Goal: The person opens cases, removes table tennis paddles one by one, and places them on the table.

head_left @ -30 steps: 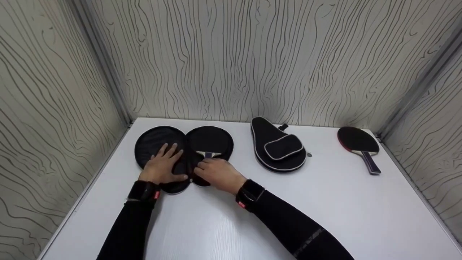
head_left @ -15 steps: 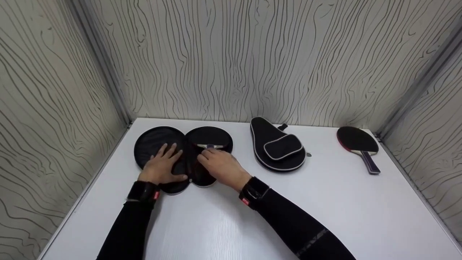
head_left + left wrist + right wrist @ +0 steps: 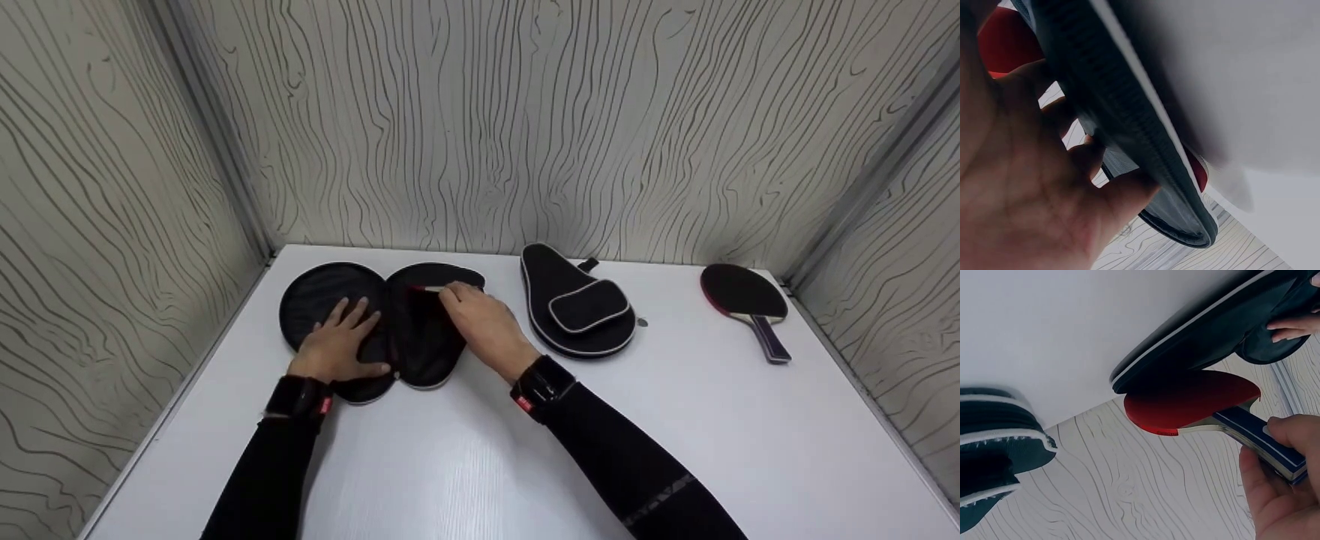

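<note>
A black paddle case [image 3: 427, 364] lies unfolded on the white table, its two rounded halves side by side. On its left half rests my left hand [image 3: 334, 351], fingers straight and spread. My right hand [image 3: 487, 326] holds a table tennis paddle [image 3: 1190, 402] by the end of its dark blue handle [image 3: 1258, 433], thumb on one side and fingers on the other. The paddle is tilted up over the right half of the case, handle end raised. Its red face shows in the right wrist view; from the head only a sliver of the blade shows.
Right of the open case lies a second black case [image 3: 540, 289] with white piping and a small pocket [image 3: 590, 306]. Another paddle [image 3: 746, 291], black side up, lies near the table's right back corner. Patterned panels [image 3: 465, 127] stand behind and at both sides.
My right hand has moved up and right, lifting the paddle's handle out of the case's right half and tilting the paddle. The left hand has stayed in place on the left half.
</note>
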A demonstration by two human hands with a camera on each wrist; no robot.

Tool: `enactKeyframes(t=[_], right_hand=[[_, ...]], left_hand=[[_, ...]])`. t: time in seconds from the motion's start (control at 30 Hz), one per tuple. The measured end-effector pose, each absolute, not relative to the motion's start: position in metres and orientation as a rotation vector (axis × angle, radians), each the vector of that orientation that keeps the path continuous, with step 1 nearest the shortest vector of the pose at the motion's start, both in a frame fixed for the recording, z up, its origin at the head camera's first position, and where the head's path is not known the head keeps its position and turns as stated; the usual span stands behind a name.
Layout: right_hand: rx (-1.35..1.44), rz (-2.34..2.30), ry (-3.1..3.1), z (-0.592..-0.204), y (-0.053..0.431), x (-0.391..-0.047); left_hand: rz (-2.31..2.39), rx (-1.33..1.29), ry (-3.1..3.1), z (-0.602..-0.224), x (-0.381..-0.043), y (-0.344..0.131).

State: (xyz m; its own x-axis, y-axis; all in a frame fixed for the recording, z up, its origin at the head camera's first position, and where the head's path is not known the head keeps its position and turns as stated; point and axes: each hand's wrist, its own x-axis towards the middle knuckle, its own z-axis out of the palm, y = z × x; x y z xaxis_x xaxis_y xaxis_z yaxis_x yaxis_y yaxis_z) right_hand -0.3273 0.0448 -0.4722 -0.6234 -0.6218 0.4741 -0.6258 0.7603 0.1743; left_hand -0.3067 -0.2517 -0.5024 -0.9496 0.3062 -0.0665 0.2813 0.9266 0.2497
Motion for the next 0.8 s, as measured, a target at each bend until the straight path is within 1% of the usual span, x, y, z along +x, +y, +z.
enactKeyframes(t=[0.1,0.17,0.33,0.37,0.47,0.63,0.8], right_hand=[[0.885,0.041,-2.468,-0.469,0.049,-0.328],[0.875,0.063,-2.476,-0.466,0.052,-0.329],[0.908,0.117,-2.476,-0.461,0.062,-0.329],[0.916,0.123,-2.470,-0.461,0.064,-0.329],[0.937,0.132,-2.448,-0.459,0.072,-0.328],[0.953,0.149,-2.403,-0.455,0.085,-0.326],[0.967,0.173,-2.349,-0.451,0.100,-0.325]], left_hand=[[0.380,0.468,2.974,-0.503,-0.307,-0.254],[0.393,0.481,2.981,-0.510,-0.311,-0.258],[0.412,0.502,2.985,-0.517,-0.316,-0.263],[0.408,0.500,2.971,-0.511,-0.313,-0.262],[0.403,0.501,2.980,-0.516,-0.317,-0.263],[0.391,0.486,2.968,-0.513,-0.316,-0.262],[0.395,0.528,3.021,-0.534,-0.328,-0.270]])
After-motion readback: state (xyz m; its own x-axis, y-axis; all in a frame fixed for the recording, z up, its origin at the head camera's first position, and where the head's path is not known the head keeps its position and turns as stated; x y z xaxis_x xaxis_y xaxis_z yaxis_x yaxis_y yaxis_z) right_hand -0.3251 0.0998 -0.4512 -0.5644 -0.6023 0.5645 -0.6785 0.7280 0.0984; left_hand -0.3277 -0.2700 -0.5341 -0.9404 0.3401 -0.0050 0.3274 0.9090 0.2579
